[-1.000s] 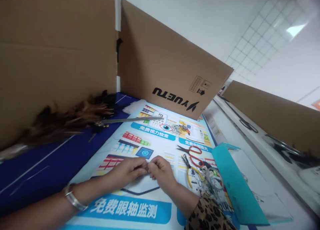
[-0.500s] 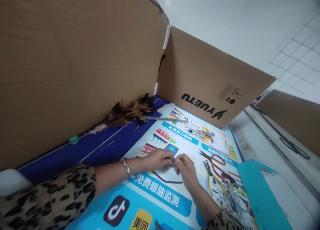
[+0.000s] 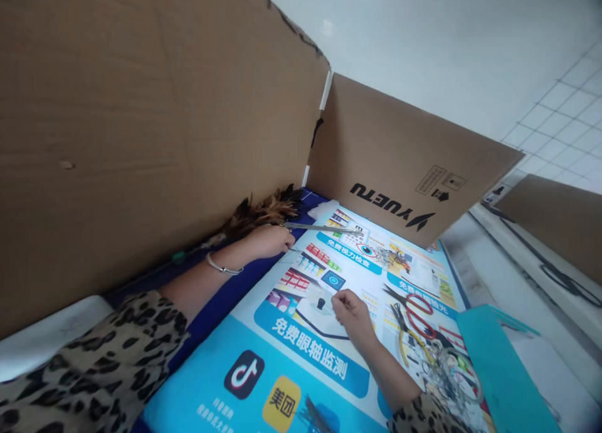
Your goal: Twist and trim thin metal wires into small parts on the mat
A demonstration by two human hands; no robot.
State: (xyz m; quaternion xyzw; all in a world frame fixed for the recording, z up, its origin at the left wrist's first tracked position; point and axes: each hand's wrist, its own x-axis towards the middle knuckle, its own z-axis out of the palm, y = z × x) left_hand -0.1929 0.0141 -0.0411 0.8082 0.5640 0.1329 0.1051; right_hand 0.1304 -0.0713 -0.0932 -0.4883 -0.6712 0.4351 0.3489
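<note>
My left hand (image 3: pixel 273 240) reaches far out to the pile of brown and black feathers (image 3: pixel 263 210) by the cardboard wall, fingers closed beside the bundle of thin metal wires (image 3: pixel 324 228). What it pinches is too small to make out. My right hand (image 3: pixel 348 314) rests on the printed blue and white poster (image 3: pixel 301 351), fingers curled in a pinch around something tiny. A silver bangle (image 3: pixel 221 268) sits on my left wrist.
Tall cardboard panels (image 3: pixel 141 126) wall off the left and back. Red-handled scissors (image 3: pixel 414 307), yellow-handled pliers (image 3: pixel 407 342) and a heap of small metal parts (image 3: pixel 451 373) lie to the right of my right hand. A teal folder (image 3: pixel 498 370) lies at the right edge.
My hands were pinched together over the poster. Now the left hand has moved away to the feathers at the wall, while the right stays on the poster. The view has swung left.
</note>
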